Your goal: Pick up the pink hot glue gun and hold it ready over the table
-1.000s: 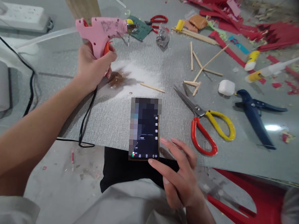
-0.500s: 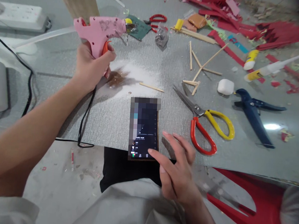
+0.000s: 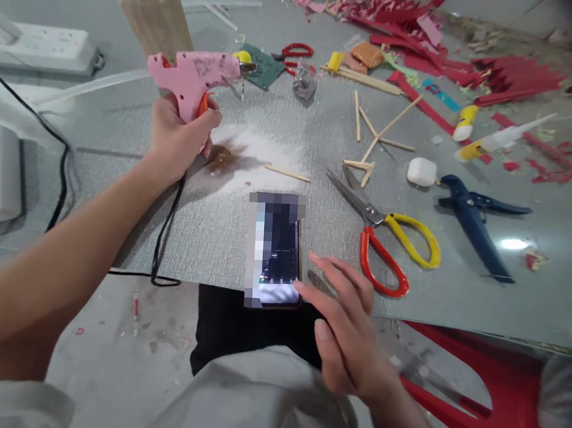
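Pink plastic hot-glue gun [image 3: 197,78] sits in the upper left of the frame, clenched in the left hand [image 3: 179,138] by its handle, nozzle pointing right, long axis across the picture, black cord [image 3: 163,233] trailing down toward the tabletop's near edge. Lower centre, a dark smartphone [image 3: 277,252] lies lengthwise toward the person; the right hand [image 3: 347,332] is spread loose, holding nothing, fingertips [image 3: 301,286] at the phone's lower right corner. Just right of the phone lie red-and-yellow-handled scissors [image 3: 390,245], then blue-handled cutters [image 3: 472,214]. Thin wooden sticks [image 3: 371,138] lie above them on the grey textured tabletop [image 3: 209,223]. Red paper scraps [image 3: 490,71] crowd the upper right.
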`<move>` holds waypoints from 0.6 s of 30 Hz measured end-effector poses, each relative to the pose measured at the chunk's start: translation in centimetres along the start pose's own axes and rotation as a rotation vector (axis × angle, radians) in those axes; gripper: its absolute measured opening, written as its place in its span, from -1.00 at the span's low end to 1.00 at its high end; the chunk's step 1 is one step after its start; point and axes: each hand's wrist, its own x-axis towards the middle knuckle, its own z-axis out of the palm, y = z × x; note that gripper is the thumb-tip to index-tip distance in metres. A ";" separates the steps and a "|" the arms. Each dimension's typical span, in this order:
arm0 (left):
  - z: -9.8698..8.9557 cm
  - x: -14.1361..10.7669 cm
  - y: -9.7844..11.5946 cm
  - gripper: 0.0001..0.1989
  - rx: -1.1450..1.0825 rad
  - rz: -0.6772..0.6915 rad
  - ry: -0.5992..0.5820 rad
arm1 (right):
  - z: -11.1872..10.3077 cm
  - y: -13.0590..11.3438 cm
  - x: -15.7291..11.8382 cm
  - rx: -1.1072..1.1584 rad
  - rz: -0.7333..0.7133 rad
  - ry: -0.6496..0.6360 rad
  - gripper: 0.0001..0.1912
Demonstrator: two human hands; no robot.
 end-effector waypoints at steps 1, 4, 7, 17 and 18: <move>0.0 0.0 0.0 -0.85 -0.002 -0.002 0.000 | -1.0 0.4 0.6 -0.002 -0.039 -0.032 -0.48; 0.0 -0.1 0.2 -0.88 0.002 -0.030 0.015 | -3.9 2.5 3.7 -0.018 -0.188 -0.070 -0.52; 0.0 -0.2 0.5 -0.90 0.003 -0.047 0.021 | -5.4 5.0 7.8 0.047 -0.274 -0.127 -0.61; 0.1 -0.3 1.1 -0.90 -0.017 -0.095 0.045 | -0.6 7.9 10.9 0.019 -0.372 -0.096 -0.73; 0.2 -0.3 1.1 -0.90 -0.012 -0.091 0.040 | -0.7 7.9 10.7 0.006 -0.391 -0.104 -0.72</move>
